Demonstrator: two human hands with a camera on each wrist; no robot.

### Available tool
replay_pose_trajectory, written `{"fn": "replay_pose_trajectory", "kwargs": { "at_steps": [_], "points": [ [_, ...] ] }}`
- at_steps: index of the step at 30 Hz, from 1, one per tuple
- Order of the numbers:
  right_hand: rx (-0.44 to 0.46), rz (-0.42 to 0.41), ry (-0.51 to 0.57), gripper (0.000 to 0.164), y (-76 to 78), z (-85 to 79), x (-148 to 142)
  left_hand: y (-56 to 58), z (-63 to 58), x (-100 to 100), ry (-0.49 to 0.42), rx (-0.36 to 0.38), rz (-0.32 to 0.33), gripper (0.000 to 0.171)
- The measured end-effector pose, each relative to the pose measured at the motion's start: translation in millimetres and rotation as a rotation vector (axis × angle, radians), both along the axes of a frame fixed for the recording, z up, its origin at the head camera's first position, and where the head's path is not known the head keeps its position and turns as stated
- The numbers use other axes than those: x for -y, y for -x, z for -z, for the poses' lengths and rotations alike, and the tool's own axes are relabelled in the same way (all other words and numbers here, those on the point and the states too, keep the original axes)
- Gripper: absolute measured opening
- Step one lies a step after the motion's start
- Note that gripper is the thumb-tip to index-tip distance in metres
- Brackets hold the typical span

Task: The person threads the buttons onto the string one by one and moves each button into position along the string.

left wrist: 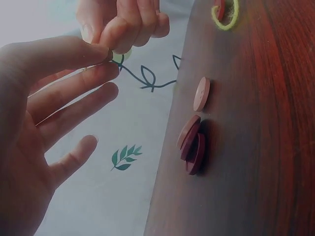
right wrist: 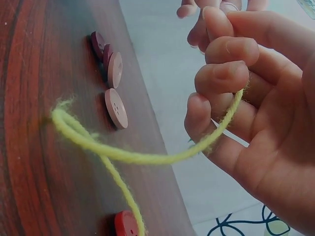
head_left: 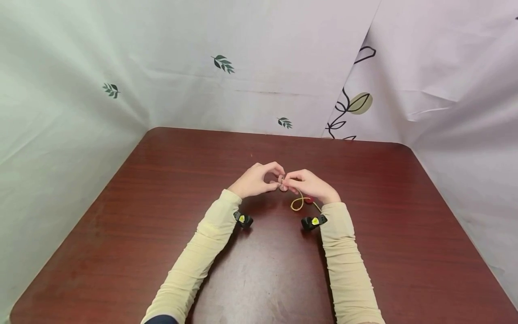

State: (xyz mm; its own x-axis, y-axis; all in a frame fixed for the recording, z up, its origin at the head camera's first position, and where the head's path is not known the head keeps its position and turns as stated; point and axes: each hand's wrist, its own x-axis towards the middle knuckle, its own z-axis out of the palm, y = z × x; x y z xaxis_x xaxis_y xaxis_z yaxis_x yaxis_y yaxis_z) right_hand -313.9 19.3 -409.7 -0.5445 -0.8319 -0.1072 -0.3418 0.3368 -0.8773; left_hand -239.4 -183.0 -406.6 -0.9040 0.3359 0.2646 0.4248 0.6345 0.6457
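My left hand [head_left: 256, 181] pinches a small pale pink button [head_left: 281, 178] between thumb and index finger, mostly hidden by fingertips. Meeting it from the right, my right hand [head_left: 309, 184] has its fingers curled round a yellow-green yarn [right wrist: 162, 159], and its thumb and index tips touch the left fingertips. Whether the yarn end passes through the button is hidden. The yarn hangs from the right palm, loops near the table, and runs to a red button [right wrist: 127, 223]. Below the hands lie a pink button [right wrist: 116, 109] and a small overlapping pile of pink and maroon buttons [left wrist: 195, 155].
The brown wooden table [head_left: 259, 270] has rounded corners. White cloth [head_left: 182, 36] with leaf prints hangs behind it and on both sides. Each wrist carries a black camera, one on the left [head_left: 244, 220] and one on the right [head_left: 313, 222].
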Motion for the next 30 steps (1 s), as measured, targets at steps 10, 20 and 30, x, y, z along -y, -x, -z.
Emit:
{"fn": "replay_pose_trajectory", "kwargs": {
  "at_steps": [10, 20, 30],
  "points": [
    [0.023, -0.05, 0.072, 0.023, -0.7, 4.2, 0.7, -0.3, 2.1, -3.3, 0.02, 0.031, -0.05, 0.022],
    [0.038, -0.036, 0.119, 0.025, 1.2, 5.1, 1.4, -1.6, 1.9, -3.5, -0.036, 0.02, -0.057, 0.025],
    [0.0, -0.01, 0.133, 0.023, 3.6, 2.0, -1.8, 0.1, 3.9, -5.3, -0.143, 0.005, -0.051, 0.028]
  ]
}}
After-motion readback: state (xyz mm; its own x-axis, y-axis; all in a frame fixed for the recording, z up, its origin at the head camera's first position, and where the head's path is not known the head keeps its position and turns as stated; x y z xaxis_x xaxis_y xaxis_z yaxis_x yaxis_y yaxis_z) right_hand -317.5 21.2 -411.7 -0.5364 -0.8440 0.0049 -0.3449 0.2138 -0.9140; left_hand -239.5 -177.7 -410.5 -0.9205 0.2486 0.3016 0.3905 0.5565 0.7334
